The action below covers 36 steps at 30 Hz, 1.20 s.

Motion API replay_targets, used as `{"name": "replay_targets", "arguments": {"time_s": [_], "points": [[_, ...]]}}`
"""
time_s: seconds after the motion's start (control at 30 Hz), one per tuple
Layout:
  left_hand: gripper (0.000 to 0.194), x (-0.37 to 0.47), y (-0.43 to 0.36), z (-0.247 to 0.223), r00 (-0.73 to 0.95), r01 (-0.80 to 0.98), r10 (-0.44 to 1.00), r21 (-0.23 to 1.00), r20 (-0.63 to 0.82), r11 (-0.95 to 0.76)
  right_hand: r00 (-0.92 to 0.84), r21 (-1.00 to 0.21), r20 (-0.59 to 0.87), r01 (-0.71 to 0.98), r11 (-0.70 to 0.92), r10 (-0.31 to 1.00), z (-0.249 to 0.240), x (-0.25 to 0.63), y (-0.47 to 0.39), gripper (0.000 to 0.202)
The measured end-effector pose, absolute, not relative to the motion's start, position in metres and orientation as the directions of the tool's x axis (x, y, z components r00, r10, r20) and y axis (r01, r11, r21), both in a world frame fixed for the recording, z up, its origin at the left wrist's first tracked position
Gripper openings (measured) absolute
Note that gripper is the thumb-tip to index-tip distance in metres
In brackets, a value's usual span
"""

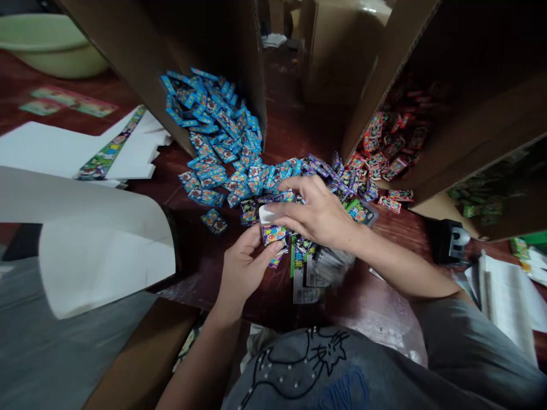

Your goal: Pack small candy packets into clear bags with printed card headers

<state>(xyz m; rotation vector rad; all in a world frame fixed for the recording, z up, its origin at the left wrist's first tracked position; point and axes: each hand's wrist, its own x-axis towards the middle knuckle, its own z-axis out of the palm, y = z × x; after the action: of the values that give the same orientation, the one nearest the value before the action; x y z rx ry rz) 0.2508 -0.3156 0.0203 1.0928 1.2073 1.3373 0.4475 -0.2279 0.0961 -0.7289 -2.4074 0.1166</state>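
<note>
Head view: our left hand (244,263) pinches small purple packets (274,234) between thumb and fingers, while our right hand (320,213) curves over them, its grip unclear to us. Blue packets (213,136) lie heaped beyond our fingertips, red packets (376,164) off to their right.

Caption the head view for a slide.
The left hand holds a purple packet, the right hand close by, before heaps of blue packets and red packets.

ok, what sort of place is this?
Probably a small packing workshop: heaps of blue packets and red packets lie in and around open cardboard boxes, with a printed strip on white sheets nearby.
</note>
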Motion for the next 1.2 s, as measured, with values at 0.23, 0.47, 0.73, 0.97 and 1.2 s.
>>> {"name": "replay_targets", "arguments": {"time_s": [0.23, 0.47, 0.73, 0.97, 1.2], "points": [[0.084, 0.267, -0.320, 0.017, -0.101, -0.174, 0.974, 0.961, 0.200, -0.216, -0.468, -0.737, 0.541, 0.136, 0.662, 0.699, 0.051, 0.467, -0.258, 0.035], [0.042, 0.273, -0.332, 0.008, 0.058, -0.110, 0.998, 0.994, -0.007, 0.013, -0.417, -0.928, 0.348, -0.025, 0.372, 0.840, 0.021, 0.472, -0.285, 0.022], [0.072, 0.285, -0.337, 0.007, -0.030, -0.212, 0.994, 0.973, -0.102, 0.094, -0.417, -0.911, 0.371, 0.012, 0.413, 0.830, 0.023, 0.476, -0.288, 0.025], [0.083, 0.281, -0.345, 0.016, 0.053, -0.157, 0.989, 0.977, -0.136, 0.143, -0.385, -1.000, -0.025, 0.000, -0.027, 0.923, 0.031, 0.468, -0.282, 0.037], [0.087, 0.278, -0.348, 0.014, 0.120, -0.130, 0.986, 0.983, -0.117, 0.133, -0.402, -0.972, -0.206, -0.018, -0.232, 0.892, 0.031, 0.475, -0.286, 0.042]]}}
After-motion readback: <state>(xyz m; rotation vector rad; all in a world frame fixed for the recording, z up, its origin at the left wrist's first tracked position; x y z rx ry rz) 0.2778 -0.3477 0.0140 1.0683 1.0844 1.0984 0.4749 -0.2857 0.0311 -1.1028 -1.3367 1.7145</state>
